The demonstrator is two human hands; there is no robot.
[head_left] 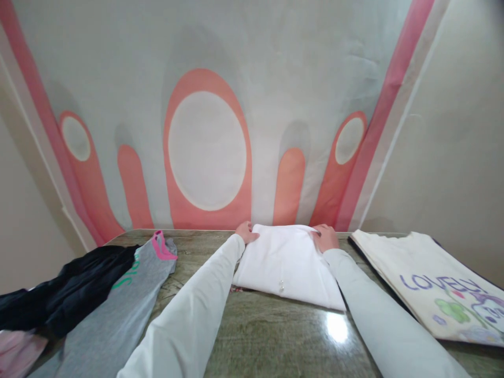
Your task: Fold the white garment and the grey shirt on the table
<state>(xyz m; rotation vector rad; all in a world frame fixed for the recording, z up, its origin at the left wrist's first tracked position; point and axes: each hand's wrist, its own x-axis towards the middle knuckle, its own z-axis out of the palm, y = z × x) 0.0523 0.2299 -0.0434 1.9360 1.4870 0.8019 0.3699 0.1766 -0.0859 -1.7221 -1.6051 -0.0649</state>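
Observation:
A white folded garment, perhaps a shirt, lies on the wooden table in front of me. Two or so small shiny spots, possibly buttons, show near its front edge. At its far left corner, my left hand pinches the cloth. My right hand grips the far right edge, with its thumb and fingers closed around the fabric. A bit of patterned material peeks out from beneath the garment's front left corner; what it belongs to is hidden.
To the left lie a grey shirt with pink trim, a black garment and a pink cloth. A cream shirt lettered "LOVELY" lies folded at the right. Behind the table rises a patterned wall panel.

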